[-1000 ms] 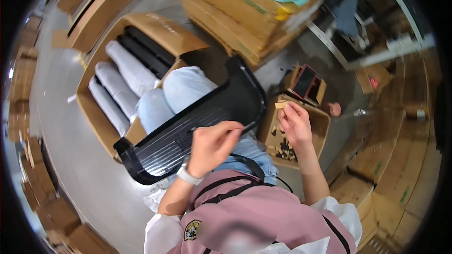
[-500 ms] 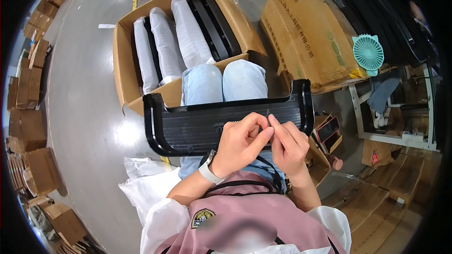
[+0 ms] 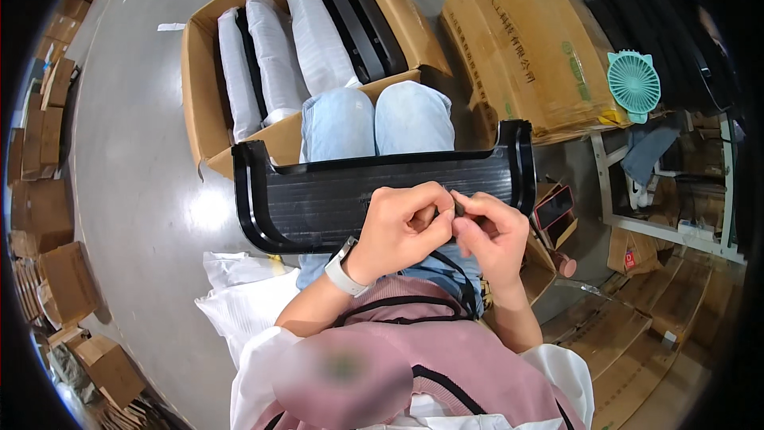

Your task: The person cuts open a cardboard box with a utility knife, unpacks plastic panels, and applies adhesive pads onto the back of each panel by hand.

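A long black plastic part [image 3: 318, 197] with raised, curved ends lies across my thighs, below the knees of my light blue jeans [image 3: 338, 123]. Above its middle, my left hand [image 3: 404, 227] and my right hand [image 3: 495, 235] meet fingertip to fingertip. Between them is a small dark piece [image 3: 458, 208], too small to name, pinched by thumb and forefinger from both sides. A watch with a pale strap [image 3: 348, 277] sits on my left wrist.
Ahead, an open carton [image 3: 195, 103] holds black parts [image 3: 358, 28], several in white wrapping [image 3: 314, 32]. A tall carton [image 3: 509, 48] stands to its right, near a mint-green fan [image 3: 634, 84]. White bags [image 3: 239, 295] lie at my left. A phone [image 3: 555, 207] rests at my right.
My fingers have turned a little, and the small dark piece now shows between them. My right fingers are more curled. The black part appears slightly higher in view.
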Tool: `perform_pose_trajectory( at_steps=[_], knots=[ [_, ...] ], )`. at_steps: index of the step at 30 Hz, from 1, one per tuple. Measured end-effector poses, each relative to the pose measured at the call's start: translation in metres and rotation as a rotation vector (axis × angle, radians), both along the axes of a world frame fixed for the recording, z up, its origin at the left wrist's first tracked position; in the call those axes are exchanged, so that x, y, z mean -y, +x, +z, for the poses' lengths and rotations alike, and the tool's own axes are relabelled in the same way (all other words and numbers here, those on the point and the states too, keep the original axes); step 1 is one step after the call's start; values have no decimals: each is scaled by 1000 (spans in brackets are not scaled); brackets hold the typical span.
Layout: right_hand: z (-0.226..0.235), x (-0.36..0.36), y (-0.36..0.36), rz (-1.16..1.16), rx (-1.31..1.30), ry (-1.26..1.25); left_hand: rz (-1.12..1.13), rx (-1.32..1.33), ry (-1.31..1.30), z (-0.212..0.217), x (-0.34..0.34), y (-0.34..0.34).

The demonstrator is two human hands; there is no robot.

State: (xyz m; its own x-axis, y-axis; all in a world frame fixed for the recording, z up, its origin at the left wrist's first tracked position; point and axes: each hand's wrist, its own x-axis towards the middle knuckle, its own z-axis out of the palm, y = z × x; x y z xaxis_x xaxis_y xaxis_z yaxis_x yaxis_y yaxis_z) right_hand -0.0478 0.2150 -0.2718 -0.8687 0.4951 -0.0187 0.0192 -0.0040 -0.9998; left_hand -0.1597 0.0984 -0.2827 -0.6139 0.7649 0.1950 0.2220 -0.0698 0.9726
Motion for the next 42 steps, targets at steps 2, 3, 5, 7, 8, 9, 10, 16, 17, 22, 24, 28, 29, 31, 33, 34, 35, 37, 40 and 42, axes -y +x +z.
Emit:
perform_pose_trajectory(
  at_steps=[2,3,5,7,8,9,10,16,17,22,24,28,29,31,33,34,35,37,40,42],
  knots=[
    [-7,-6,-1,23,76,-308,15,0,-50,0,3,-1],
    [-12,-12,-3,40,150,-609,24,-4,-93,0,4,-2],
    [-26,-17,-1,-32,182,-772,140,-38,-196,-8,20,-8],
    [-38,-21,2,-118,173,-494,313,60,-270,-23,42,-23],
    [-40,-23,4,-138,269,-228,408,97,-271,-32,55,-31],
    [-44,-21,3,-133,278,-236,470,101,-270,-39,69,-38],
    [-49,-17,3,-103,189,204,515,81,-291,-43,81,-43],
    [-62,8,-8,64,87,737,593,161,-304,-60,101,-39],
    [-63,9,-9,97,135,755,588,165,-320,-62,100,-36],
    [-66,17,-12,158,223,733,569,179,-336,-72,102,-34],
    [-67,18,-13,148,203,843,564,189,-332,-71,101,-33],
    [-68,18,-14,162,229,822,549,209,-312,-73,101,-34],
    [-70,17,-14,162,221,831,549,211,-312,-72,100,-34],
    [-71,16,-14,162,215,839,548,209,-322,-71,100,-34],
    [-71,17,-14,166,221,823,548,216,-317,-71,101,-35],
    [-72,17,-14,166,223,823,547,223,-312,-72,101,-35],
    [-72,17,-14,163,233,819,546,225,-312,-72,101,-35],
    [-72,18,-14,160,244,815,537,227,-318,-71,101,-35],
    [-72,19,-13,171,265,817,534,270,-301,-72,102,-34],
    [-76,18,-12,192,239,851,533,270,-303,-72,103,-33]
  ],
)
